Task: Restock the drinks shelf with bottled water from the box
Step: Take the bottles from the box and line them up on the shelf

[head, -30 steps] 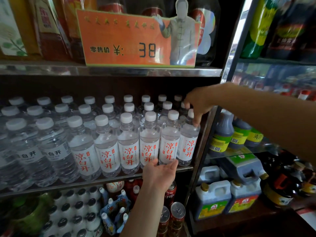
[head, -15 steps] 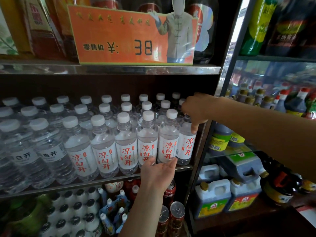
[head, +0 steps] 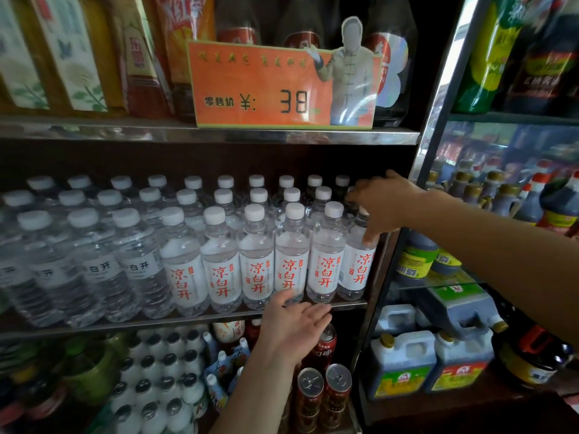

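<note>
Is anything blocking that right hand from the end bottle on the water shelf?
No. The right hand is already on the rightmost bottle, over its cap and neck. The left hand waits open at the shelf edge.

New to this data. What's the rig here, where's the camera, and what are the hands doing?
There is no robot: a person is restocking, filmed by one wide-angle camera worn on the head, looking forward and down. So both arms come in from the bottom and right of the picture.

The middle shelf is packed with rows of water bottles with white caps. The right hand reaches over the rightmost front bottle, fingers curled around its neck. The left hand is open, fingers straight, at the shelf's front edge by the bottles' bases. An orange price sign stands on the shelf above; cans sit below.
</note>
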Motion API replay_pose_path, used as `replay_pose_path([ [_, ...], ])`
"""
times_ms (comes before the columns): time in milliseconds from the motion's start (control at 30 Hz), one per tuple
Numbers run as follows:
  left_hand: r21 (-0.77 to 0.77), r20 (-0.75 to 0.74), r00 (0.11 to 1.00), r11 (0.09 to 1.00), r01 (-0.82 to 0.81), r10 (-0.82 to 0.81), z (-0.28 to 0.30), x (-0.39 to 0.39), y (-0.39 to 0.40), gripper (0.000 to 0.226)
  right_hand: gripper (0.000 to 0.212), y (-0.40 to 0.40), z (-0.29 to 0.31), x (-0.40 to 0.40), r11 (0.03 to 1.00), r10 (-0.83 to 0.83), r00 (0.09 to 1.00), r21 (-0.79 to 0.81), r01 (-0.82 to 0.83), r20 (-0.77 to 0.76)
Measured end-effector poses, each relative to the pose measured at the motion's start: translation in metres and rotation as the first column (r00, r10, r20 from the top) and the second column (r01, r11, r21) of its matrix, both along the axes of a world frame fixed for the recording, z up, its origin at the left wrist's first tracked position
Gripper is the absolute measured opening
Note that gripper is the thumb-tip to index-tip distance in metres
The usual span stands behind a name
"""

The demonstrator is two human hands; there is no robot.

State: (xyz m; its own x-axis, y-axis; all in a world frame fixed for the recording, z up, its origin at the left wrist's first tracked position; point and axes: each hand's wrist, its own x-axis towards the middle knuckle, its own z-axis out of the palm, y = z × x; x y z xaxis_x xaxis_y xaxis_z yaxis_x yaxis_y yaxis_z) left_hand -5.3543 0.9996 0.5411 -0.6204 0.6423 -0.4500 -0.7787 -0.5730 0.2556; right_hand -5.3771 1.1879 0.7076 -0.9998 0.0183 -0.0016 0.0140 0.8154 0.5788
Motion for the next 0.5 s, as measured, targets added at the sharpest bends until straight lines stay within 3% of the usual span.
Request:
replay_pose_path([
  [67, -0.016, -0.037, 0.999, 1.000, 0.010, -0.011, 0.004, 0.004, -0.017, 0.074, 0.084, -0.006, 0.004, 0.009, 0.948, -0.007, 0.983, -0.314, -0.052, -0.183],
  [100, -0.023, -0.054, 0.998, 1.000, 0.014, -0.015, 0.006, 0.005, -0.026, 0.074, 0.077, -0.011, 0.005, 0.014, 0.860, -0.039, 0.958, -0.497, -0.113, -0.285],
  [133, -0.032, -0.076, 0.997, 0.999, 0.013, -0.015, 0.008, 0.005, -0.035, 0.073, 0.067, -0.017, 0.004, 0.021, 0.717, -0.103, 0.927, -0.673, -0.182, -0.360],
  [200, -0.083, -0.127, 0.992, 0.997, 0.005, -0.015, 0.017, 0.007, -0.055, 0.072, 0.047, -0.034, -0.002, 0.035, 0.332, -0.265, 0.891, -0.902, -0.276, -0.370],
  [267, -0.159, -0.203, 0.979, 0.987, -0.002, -0.031, 0.031, 0.011, -0.080, 0.069, 0.032, -0.055, -0.015, 0.049, -0.024, -0.310, 0.913, -0.958, -0.285, -0.264],
  [300, -0.205, -0.251, 0.967, 0.979, -0.005, -0.048, 0.038, 0.013, -0.094, 0.067, 0.028, -0.067, -0.022, 0.055, -0.133, -0.288, 0.935, -0.958, -0.254, -0.208],
  [400, -0.451, -0.402, 0.906, 0.890, -0.071, -0.132, 0.060, 0.018, -0.139, 0.056, 0.020, -0.108, -0.040, 0.065, -0.289, -0.176, 0.981, -0.949, -0.127, -0.077],
  [500, -0.699, -0.497, 0.841, 0.673, -0.242, -0.214, 0.081, 0.032, -0.188, 0.046, 0.013, -0.159, -0.047, 0.067, -0.332, -0.043, 0.999, -0.943, -0.030, -0.017],
])
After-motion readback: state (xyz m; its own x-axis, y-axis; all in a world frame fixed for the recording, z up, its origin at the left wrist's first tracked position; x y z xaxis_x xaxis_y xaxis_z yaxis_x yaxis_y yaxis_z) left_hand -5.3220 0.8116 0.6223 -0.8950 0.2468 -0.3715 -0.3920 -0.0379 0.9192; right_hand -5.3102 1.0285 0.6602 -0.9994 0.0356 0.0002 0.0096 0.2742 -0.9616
